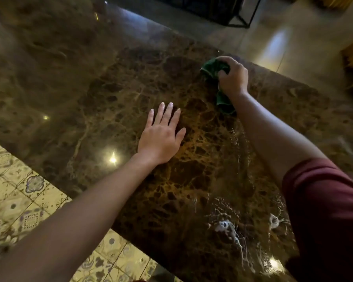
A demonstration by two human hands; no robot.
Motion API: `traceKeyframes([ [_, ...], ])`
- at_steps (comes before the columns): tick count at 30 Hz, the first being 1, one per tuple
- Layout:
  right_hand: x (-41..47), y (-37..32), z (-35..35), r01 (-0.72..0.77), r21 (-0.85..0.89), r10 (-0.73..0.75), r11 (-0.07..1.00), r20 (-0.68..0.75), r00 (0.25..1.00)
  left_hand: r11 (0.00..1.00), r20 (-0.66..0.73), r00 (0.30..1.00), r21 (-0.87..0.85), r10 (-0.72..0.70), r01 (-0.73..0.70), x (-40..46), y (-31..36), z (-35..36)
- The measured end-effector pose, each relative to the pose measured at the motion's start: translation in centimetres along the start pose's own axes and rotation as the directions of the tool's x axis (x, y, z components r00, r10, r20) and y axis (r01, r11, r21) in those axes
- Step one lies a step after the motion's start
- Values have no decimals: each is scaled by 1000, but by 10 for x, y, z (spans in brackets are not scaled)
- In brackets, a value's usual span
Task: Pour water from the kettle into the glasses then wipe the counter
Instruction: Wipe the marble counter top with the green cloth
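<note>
My right hand (233, 76) grips a bunched green cloth (214, 69) and holds it down on the dark brown marble counter (114, 82) near its far right edge. A tail of the cloth trails back under my wrist. My left hand (161, 137) rests flat on the counter's middle, fingers straight and spread, palm down. Wet streaks and a small foamy puddle (226, 224) lie on the counter close to me, under my right arm. No kettle or glasses are in view.
Patterned floor tiles (18, 200) show past the counter's left edge. Beyond the far edge is a glossy beige floor (283, 43) with a black metal frame (243, 15) standing on it. Ceiling lights reflect off the polished marble.
</note>
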State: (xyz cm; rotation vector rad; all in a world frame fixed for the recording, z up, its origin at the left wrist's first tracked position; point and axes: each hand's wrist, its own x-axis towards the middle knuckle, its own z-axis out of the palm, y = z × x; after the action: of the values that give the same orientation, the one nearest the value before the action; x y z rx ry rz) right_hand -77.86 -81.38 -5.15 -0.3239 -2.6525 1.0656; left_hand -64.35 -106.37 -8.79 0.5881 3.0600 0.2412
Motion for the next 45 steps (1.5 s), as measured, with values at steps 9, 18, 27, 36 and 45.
traceKeyframes([
  [9,-63,2,-15,200,9,-197,980,211,957,1000,45,999,-3,-14,14,-1,-2,-4],
  [18,-247,32,-83,223,163,-263,961,294,919,1000,118,993,-12,-19,20,2,-3,-8],
  [27,-377,43,-112,178,211,-227,961,239,944,998,46,998,-47,-49,52,-4,4,-11],
  [36,-347,31,-192,27,206,33,978,-281,959,996,84,996,-94,16,-8,-18,23,-16],
  [45,-325,71,-161,-208,-44,195,977,-208,959,987,32,994,-128,102,-97,-18,3,-12],
])
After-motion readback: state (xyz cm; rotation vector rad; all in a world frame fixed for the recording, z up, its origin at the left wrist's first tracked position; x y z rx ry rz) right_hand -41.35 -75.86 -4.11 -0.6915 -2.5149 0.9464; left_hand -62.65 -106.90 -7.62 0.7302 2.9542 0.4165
